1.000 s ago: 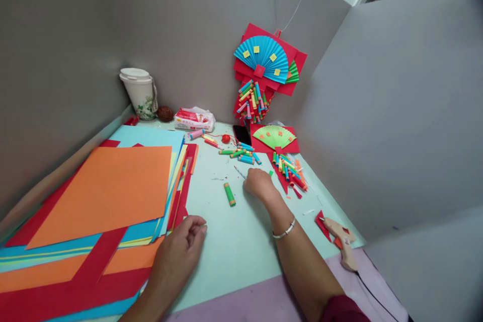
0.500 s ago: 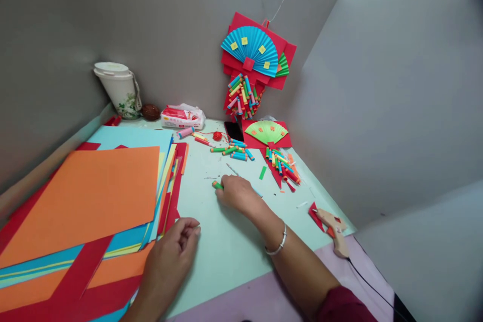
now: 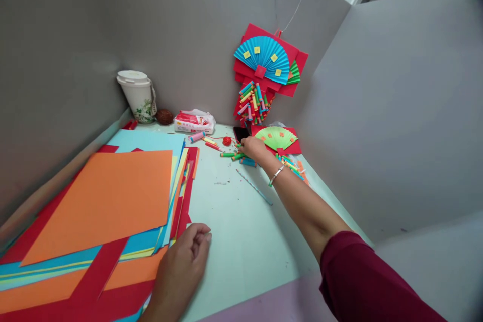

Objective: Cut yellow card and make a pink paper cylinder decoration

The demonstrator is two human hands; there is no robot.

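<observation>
My right hand [image 3: 253,149] reaches to the pile of small rolled paper tubes [image 3: 248,162] near the back of the table. Its fingers are pinched on a green paper tube [image 3: 238,145], of which only a bit shows. Closer to me, my left hand [image 3: 186,261] rests by the paper stack, its fingers loosely curled with nothing in them. A thin patterned stick [image 3: 254,187] lies on the table between the hands. Just right of the right hand is a light green paper fan [image 3: 277,138] on red card; the forearm partly covers the tubes below it.
Coloured paper sheets [image 3: 101,196] cover the left side. Along the back stand a lidded white cup [image 3: 136,95], a brown round object [image 3: 164,116], a tissue pack [image 3: 194,122], a red thread ball [image 3: 227,141] and a dark phone [image 3: 241,134]. A blue-fan ornament [image 3: 264,60] hangs above.
My right hand has moved from mid-table back to the tube pile with the green paper tube. My left hand keeps its place beside the sheets. The view has shifted slightly; the glue gun is now hidden.
</observation>
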